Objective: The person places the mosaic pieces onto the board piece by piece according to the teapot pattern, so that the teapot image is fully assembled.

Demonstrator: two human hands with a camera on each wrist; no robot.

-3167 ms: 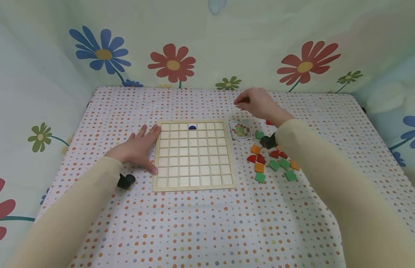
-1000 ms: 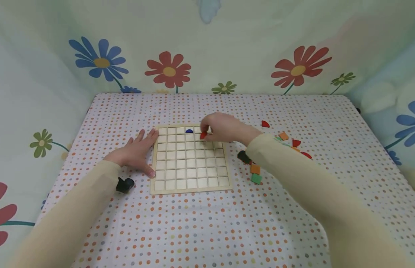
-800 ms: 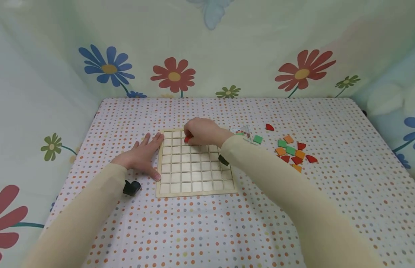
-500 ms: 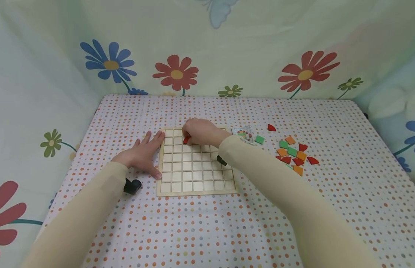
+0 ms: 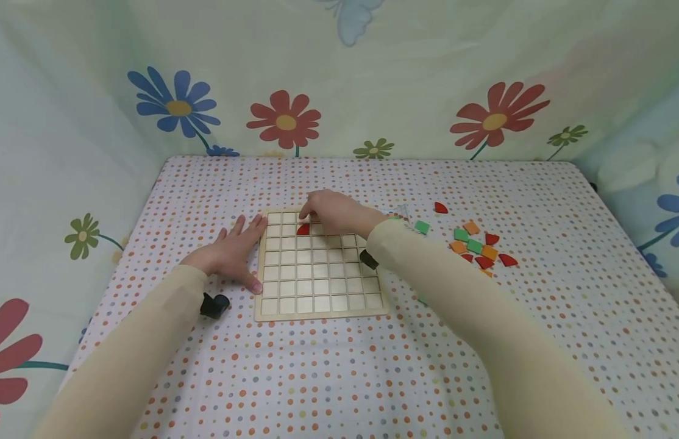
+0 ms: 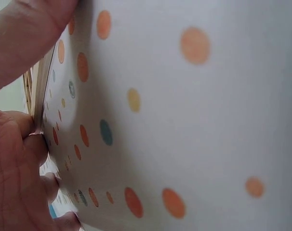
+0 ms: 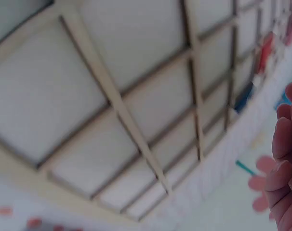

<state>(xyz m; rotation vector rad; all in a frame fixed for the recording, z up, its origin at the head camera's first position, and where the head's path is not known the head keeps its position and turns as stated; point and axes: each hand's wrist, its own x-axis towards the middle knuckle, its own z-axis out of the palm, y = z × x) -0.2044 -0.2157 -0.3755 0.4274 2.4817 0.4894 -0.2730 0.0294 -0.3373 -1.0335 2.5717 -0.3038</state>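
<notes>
A wooden grid board (image 5: 321,317) lies on the dotted tablecloth. My left hand (image 5: 230,253) rests spread along its left edge; in the left wrist view, the thumb and fingers meet the board's side (image 6: 39,91). A red quarter-round piece (image 5: 303,229) sits in a cell of the second row, third column. Just above and right of it hovers my right hand (image 5: 336,212), fingers loosely bent and holding nothing. In the right wrist view its fingers (image 7: 283,139) are apart from the board. A blue piece (image 7: 243,98) in the top row is hidden behind that hand in the head view.
Right of the board lie loose orange squares (image 5: 471,227), green squares (image 5: 474,246) and red quarter-rounds (image 5: 507,260). A patterned card (image 5: 402,211) is partly covered by the right forearm. A flowered cloth (image 5: 416,73) hangs behind the table.
My right hand came from the right of the board with the red quarter-round, set it in the cell and let go, rising slightly. My left hand has stayed at the board's edge.
</notes>
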